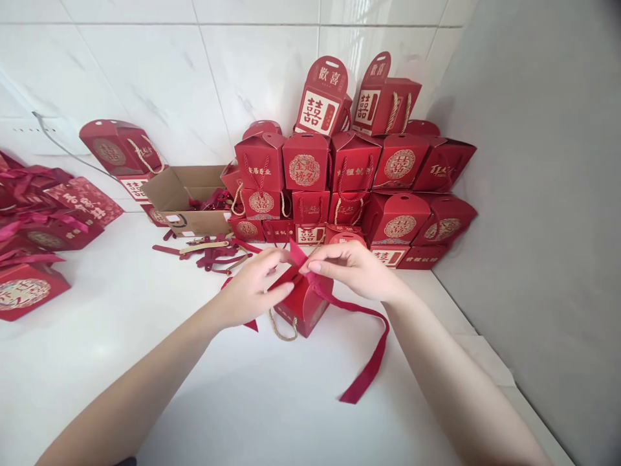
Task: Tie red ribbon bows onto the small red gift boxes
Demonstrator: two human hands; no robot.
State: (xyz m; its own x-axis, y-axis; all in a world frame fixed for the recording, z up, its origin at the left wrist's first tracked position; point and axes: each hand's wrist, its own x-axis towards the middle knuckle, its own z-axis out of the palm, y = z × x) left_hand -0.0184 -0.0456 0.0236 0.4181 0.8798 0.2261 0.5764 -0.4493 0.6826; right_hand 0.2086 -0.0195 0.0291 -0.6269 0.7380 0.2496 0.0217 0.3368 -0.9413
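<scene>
Head view: a white tabletop (218, 401) runs back to a tiled wall (136, 71), with a plain grey surface (543, 194) along the right. At the far right, a stack of red gift boxes (402, 169) with gold and white emblems stands several rows high, two more set on top; its lowest row is just beyond the hands, partly covered by the right one. At the left, ribboned boxes (82, 226) crowd together, cut off by the picture's edge. Another red box (114, 150) with a cord handle sits far left, and a grey cable (68, 152) hangs down the wall near it.

An open cardboard box (204, 224), left of the stack, holds a jumble of dark red strips (218, 200). More loose straps (216, 249) lie spread in front of it.

The working box (308, 314) stands on the table at the centre, under and between the hands, its rope handle (284, 334) drooping on the near left. The right hand (359, 268) pinches a crimson ribbon (376, 349) above that box, thumb against fingers; one end points up, while a long tail trails near right. The left hand (255, 285) is loosely open, fingers curled beside the ribbon's raised end and thumb over the box top; whether it touches either is unclear.
</scene>
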